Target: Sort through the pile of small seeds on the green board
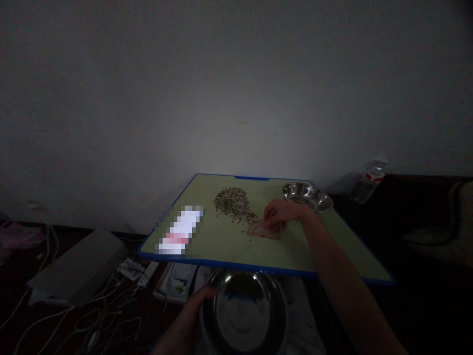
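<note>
My left hand (195,308) grips the left rim of a shiny metal bowl (242,315), held below the table's front edge. Dark greenish bits lie towards the bowl's far side. Over the board, my right hand (279,213) has its fingers curled and pressed together above a flat, clear piece with red printing (260,230), perhaps a plastic bag. What those fingertips pinch, if anything, is too dim to make out. Left of that hand, a loose pile of small seed-like pieces (233,203) is spread out, with a few strays trailing towards the printed piece.
The pale tabletop (218,246) has a blue edge. A second metal bowl (307,196) stands at its back right, a blurred-out phone-like bright rectangle (180,230) at its left. A bottle (370,181) is beyond on the right. Cables (107,301) and a box (79,268) lie lower left.
</note>
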`<move>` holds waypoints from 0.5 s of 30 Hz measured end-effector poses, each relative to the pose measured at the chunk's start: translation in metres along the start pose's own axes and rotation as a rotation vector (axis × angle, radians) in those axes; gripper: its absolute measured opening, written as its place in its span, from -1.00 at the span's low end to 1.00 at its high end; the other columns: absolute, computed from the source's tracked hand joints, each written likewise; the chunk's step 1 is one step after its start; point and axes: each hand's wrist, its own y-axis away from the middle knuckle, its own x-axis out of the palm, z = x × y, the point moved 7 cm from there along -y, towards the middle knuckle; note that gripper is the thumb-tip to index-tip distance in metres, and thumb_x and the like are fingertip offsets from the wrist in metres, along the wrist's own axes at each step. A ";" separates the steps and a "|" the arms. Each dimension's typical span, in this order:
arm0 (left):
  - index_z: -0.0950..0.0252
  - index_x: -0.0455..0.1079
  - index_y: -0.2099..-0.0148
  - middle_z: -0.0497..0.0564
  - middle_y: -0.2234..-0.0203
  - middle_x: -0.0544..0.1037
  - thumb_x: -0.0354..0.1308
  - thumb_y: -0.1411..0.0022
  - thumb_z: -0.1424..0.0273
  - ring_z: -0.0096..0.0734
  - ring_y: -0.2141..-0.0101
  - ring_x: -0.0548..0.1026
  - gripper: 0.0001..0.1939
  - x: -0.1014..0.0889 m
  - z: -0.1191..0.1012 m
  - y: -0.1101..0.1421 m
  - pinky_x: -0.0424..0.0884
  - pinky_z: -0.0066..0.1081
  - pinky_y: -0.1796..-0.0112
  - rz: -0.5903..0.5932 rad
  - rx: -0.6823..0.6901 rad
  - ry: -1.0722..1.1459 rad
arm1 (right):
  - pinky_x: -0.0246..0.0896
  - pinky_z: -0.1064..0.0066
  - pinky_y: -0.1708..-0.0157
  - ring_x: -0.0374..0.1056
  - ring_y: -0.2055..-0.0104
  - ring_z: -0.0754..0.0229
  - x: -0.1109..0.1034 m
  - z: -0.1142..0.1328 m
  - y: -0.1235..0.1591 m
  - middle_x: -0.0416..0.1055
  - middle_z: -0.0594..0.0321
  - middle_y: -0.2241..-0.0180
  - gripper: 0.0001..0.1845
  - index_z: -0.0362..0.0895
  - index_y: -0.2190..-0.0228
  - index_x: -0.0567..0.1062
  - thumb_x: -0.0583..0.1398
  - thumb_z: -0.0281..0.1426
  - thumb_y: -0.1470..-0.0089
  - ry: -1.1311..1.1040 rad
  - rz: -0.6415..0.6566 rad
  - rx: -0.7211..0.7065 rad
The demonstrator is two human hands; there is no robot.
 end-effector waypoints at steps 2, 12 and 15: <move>0.35 0.41 0.60 0.02 0.69 0.54 0.14 0.07 0.34 -0.34 0.58 0.44 -0.81 0.004 -0.002 0.003 0.28 -0.38 0.41 -0.032 -0.007 0.000 | 0.22 0.54 0.62 0.36 0.56 0.29 0.005 0.002 0.003 0.44 0.23 0.57 -0.75 -0.21 0.44 0.39 0.20 -0.28 0.17 -0.016 0.044 0.018; 0.34 0.40 0.63 -0.04 0.79 0.46 0.06 0.03 0.41 -0.42 0.67 0.40 -0.79 0.021 -0.014 0.017 0.28 -0.41 0.40 -0.101 0.039 0.001 | 0.20 0.55 0.66 0.36 0.58 0.30 0.049 0.030 0.018 0.43 0.27 0.58 -0.71 -0.21 0.45 0.36 0.22 -0.26 0.18 -0.038 0.243 -0.089; 0.35 0.43 0.56 -0.03 0.74 0.51 0.08 0.04 0.41 -0.40 0.62 0.43 -0.83 0.018 -0.012 0.018 0.28 -0.42 0.38 -0.110 0.019 0.016 | 0.21 0.55 0.64 0.35 0.58 0.32 0.044 0.029 0.017 0.43 0.28 0.57 -0.71 -0.21 0.44 0.36 0.22 -0.25 0.16 -0.076 0.211 -0.128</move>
